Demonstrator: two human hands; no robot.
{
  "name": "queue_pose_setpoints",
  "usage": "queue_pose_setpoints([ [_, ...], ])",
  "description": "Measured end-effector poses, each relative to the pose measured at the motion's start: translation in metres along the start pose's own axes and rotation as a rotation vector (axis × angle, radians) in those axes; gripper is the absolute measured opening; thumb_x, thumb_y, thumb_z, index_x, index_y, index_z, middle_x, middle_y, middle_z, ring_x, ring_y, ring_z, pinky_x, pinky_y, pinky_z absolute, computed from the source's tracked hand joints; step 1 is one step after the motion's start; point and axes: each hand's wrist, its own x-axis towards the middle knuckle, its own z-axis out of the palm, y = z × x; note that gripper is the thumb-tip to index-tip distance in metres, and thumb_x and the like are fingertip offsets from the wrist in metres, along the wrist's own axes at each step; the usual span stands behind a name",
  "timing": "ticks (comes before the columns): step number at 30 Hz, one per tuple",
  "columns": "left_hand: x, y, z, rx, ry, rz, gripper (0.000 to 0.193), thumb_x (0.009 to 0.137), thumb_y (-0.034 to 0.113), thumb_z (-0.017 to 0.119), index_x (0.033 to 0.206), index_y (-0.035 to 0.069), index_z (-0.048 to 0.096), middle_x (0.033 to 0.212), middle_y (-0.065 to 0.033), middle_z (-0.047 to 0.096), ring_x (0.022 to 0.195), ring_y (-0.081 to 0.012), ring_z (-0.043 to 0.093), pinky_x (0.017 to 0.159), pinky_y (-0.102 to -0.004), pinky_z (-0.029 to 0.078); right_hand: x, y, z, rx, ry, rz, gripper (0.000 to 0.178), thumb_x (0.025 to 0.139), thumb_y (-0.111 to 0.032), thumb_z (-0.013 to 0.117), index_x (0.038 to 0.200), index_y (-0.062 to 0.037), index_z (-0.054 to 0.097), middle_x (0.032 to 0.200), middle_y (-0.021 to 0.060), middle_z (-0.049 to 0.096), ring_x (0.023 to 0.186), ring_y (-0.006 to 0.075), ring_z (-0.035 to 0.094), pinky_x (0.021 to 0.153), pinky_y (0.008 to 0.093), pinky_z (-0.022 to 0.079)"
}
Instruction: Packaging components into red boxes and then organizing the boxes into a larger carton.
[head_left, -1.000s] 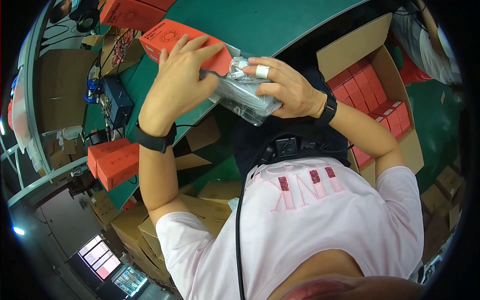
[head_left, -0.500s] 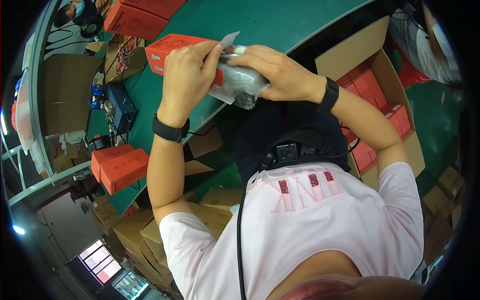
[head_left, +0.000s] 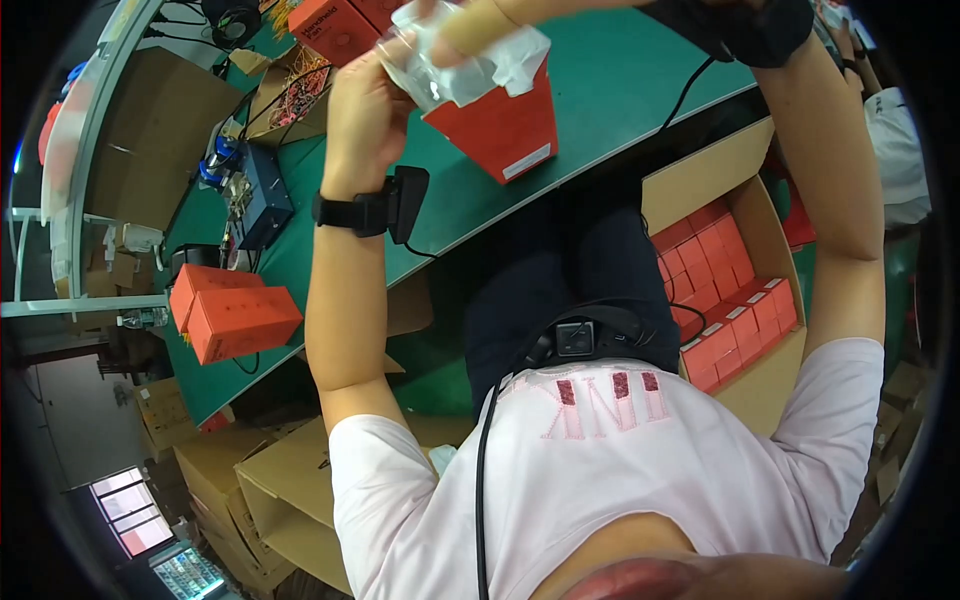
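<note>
A clear, crinkled plastic bag with something white in it (head_left: pixel 490 68) is held up over the green table. My left hand (head_left: pixel 368 110) pinches its left edge, fingers closed. Across the top of the bag reaches my right hand (head_left: pixel 475 32), smeared by motion, its fingers partly cut off by the upper edge. Whether it grips the bag cannot be made out. Just below and behind the bag is an orange-red carton (head_left: pixel 500 130) with a white label low on its side. The bag hides the carton's top.
More orange cartons stand at the table's back (head_left: pixel 345 30) and left end (head_left: pixel 243 322). A blue device (head_left: pixel 262 205) with cables sits left, near an open box of coloured wires (head_left: pixel 300 95). A large cardboard box (head_left: pixel 790 385) packed with orange boxes stands right. Another person's arm shows far right.
The orange carton has left my left hand and now sits farther right, at the table's front edge. The bag has risen up and left. My right arm has swung up and outward.
</note>
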Motion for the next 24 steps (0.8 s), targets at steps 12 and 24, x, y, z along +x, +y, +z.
queue_pose_setpoints([
  [12, 0.005, -0.018, 0.001, -0.183, -0.171, -0.121, 0.053, 0.104, 0.052, 0.044, 0.123, 0.007, 0.064, 0.116, -0.0058, 0.071, 0.107, -0.013, 0.062, 0.098, -0.0372, 0.041, 0.007, -0.001, 0.028, -0.618, -0.151, 0.07, 0.026, 0.077, -0.023, 0.071, 0.081, 0.0034, 0.071, 0.085, 0.0161, 0.067, 0.089, 0.0318, 0.058, 0.081, 0.0405, 0.045],
  [24, -0.003, -0.013, 0.013, 0.074, -0.194, 0.163, 0.058, 0.094, 0.033, 0.047, 0.137, -0.004, 0.053, 0.113, -0.0089, 0.068, 0.105, -0.0151, 0.062, 0.09, -0.0277, 0.046, -0.017, -0.004, 0.015, -0.119, -0.095, 0.208, 0.039, 0.083, -0.018, 0.074, 0.11, 0.0054, 0.06, 0.089, 0.0163, 0.066, 0.096, 0.0312, 0.061, 0.079, 0.0403, 0.049],
])
